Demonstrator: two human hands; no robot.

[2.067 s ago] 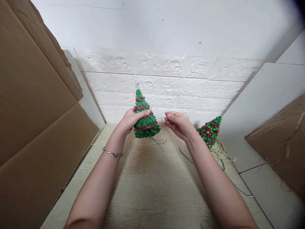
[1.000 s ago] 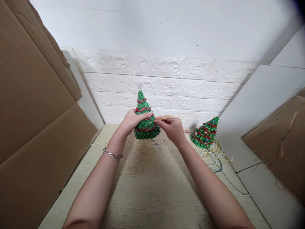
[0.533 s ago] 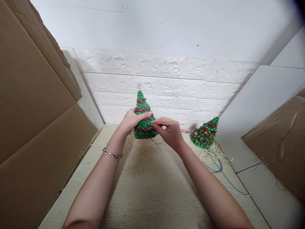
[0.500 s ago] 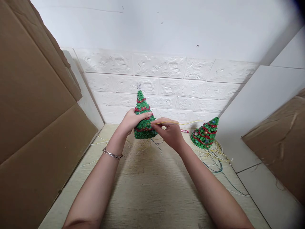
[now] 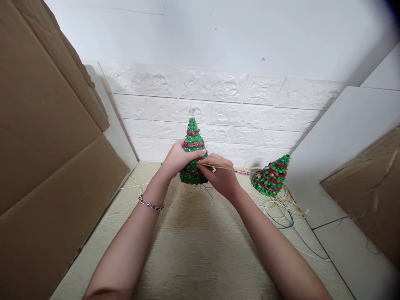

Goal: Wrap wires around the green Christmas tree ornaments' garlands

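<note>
A small green Christmas tree (image 5: 193, 133) with red garland stands upright on the pale wooden table (image 5: 200, 250). My left hand (image 5: 178, 158) is wrapped round its middle from the left. My right hand (image 5: 220, 175) is closed in a pinch on a thin yellow wire (image 5: 231, 168), pressed against the tree's right side. The wire runs off to the right toward a second decorated tree (image 5: 271, 180), which leans on a tangle of wires.
Large cardboard sheets (image 5: 43, 141) lean along the left. A white brick-pattern wall (image 5: 212, 108) closes the back. White panels (image 5: 340, 137) and more cardboard (image 5: 371, 187) stand on the right. Loose coloured wires (image 5: 286, 210) trail over the table's right side.
My right hand came in from the right with the yellow wire and now presses against the tree. The left hand has kept its hold; the view shifted slightly.
</note>
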